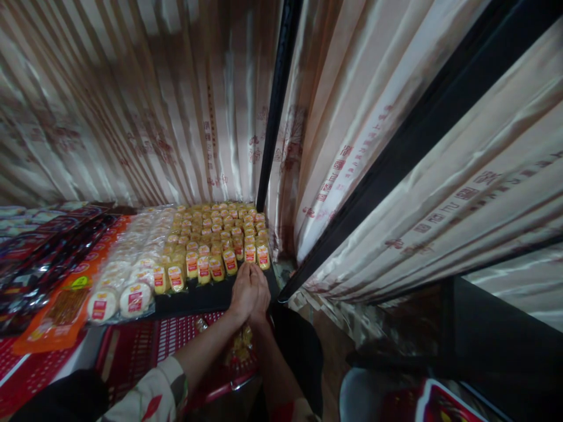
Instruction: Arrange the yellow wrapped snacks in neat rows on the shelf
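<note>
My left hand (243, 293) and my right hand (263, 291) are pressed side by side at the front edge of a black shelf (197, 299). Their fingers are held together, with the tips against the front row of small yellow packets (220, 240) that have red labels. What the fingers grip, if anything, is hidden between the two hands. Several of these packets fill the shelf in tight rows. Below my forearms is a red plastic basket (145, 346) with a few yellow packets (241, 346) lying in it.
Round white packets (127, 281) lie left of the yellow ones, then orange packs (61, 310) and dark red ones (39, 258). Glossy striped curtains hang behind and to the right, split by a black post (275, 117) and a slanted black frame (396, 158).
</note>
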{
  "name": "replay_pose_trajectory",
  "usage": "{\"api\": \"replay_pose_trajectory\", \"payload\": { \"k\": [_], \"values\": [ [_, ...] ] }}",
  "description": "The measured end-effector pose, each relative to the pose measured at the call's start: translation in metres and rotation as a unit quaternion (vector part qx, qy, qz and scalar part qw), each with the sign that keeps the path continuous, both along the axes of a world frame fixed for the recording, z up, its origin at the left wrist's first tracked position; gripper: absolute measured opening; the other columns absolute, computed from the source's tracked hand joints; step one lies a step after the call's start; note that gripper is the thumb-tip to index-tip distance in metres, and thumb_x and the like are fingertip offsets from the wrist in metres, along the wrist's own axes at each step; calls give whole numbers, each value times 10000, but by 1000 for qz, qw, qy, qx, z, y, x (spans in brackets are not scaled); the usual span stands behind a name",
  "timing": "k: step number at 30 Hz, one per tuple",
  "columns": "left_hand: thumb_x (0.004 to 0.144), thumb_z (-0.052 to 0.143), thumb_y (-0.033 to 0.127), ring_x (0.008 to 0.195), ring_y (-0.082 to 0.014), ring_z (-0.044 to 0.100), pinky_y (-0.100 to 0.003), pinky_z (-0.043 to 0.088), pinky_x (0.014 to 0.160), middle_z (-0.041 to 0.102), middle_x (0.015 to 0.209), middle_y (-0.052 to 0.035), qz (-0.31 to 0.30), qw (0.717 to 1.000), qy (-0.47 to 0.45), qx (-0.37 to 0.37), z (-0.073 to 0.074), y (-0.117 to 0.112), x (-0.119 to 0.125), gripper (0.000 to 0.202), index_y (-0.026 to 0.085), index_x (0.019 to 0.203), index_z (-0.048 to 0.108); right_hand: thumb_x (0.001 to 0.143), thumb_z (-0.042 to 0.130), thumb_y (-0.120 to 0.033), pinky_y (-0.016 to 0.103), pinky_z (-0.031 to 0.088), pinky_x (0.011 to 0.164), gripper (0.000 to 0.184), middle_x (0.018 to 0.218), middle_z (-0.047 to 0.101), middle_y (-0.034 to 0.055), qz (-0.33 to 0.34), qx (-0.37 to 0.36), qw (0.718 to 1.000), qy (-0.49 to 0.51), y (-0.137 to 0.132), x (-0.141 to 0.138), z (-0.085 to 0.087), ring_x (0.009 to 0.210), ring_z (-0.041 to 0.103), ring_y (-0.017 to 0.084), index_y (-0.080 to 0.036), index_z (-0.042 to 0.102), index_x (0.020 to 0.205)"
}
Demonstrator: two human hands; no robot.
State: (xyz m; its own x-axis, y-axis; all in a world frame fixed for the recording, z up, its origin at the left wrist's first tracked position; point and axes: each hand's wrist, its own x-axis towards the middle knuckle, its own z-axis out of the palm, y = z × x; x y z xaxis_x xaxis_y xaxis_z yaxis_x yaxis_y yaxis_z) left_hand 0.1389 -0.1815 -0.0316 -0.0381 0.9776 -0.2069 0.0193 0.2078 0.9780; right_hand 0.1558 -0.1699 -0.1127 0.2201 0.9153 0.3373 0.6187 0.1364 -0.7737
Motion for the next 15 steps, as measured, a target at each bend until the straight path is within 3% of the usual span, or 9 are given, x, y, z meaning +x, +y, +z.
{"api": "replay_pose_trajectory", "payload": {
  "k": [2,4,7,11,15],
  "values": [
    [771,380,91,1381,-277,191,-417,106,1153,543,1270,-141,40,997,62,25,2,2,-11,480,99,1233,513,823,376,-133,340,382,1004,411,1233,577,91,-14,15,1000,-4,0,-1,0,1144,502,182,-174,585,1175],
    [765,395,115,1300,-264,363,-398,236,1121,580,1232,-106,8,987,147,58,1,5,-25,446,146,1179,559,828,369,-150,343,389,996,393,1207,589,99,-16,35,999,1,0,0,1,1124,512,180,-158,603,1143],
    [780,394,154,1224,-233,457,-367,314,1083,583,1224,-109,-16,968,233,92,-7,5,-43,399,157,1129,586,845,342,-185,357,403,982,385,1166,597,109,-17,61,998,25,-2,2,2,1101,522,181,-149,602,1126],
    [839,375,227,1153,-220,508,-381,369,1034,577,1199,-141,-15,960,259,102,-22,-9,-52,357,124,1122,568,856,337,-222,338,452,915,370,1100,594,112,-15,65,996,64,-14,1,5,1032,552,174,-154,584,1124],
    [877,337,231,986,-191,567,-367,441,933,612,1054,-121,-5,957,254,140,-32,-32,-65,302,146,1040,577,856,347,-215,318,471,867,344,1036,599,92,34,51,996,66,-32,-9,3,971,567,168,-169,597,1088]
  ]
}}
